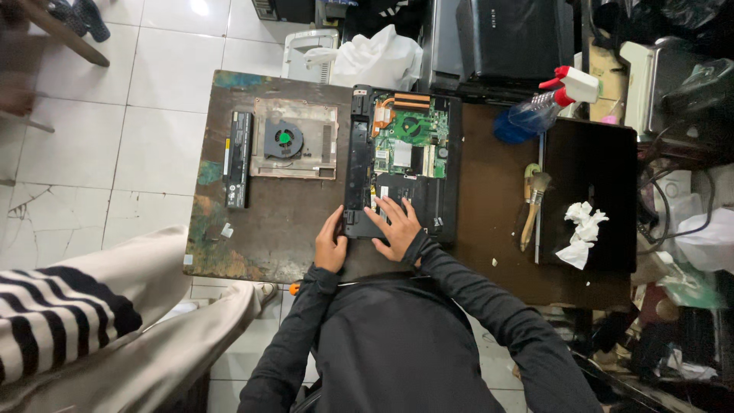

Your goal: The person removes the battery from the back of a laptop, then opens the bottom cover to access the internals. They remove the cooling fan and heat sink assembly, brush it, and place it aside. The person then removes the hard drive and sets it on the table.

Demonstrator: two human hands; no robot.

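A worn, dark brown wooden table [260, 229] with flaking paint carries the work. On it, near the middle, lies an opened black laptop base [403, 164], its green circuit board and copper heat pipe bared at the far end. Left of it rests a removed grey panel with a round black fan [294, 139], then a long black battery bar [238, 159]. To the right sit a closed black laptop [592, 168], a wooden-handled brush [532, 205] and crumpled white tissue [582, 229].

The left hand [330, 245] curls around the base's near left corner, fingers lightly bent against its edge. The right hand [396, 226] lies flat on the base's near black section, fingers spread, gripping nothing.

Judging by this, the base is being steadied or pressed mid-disassembly; further work would call for firm, even pressure without sliding it.
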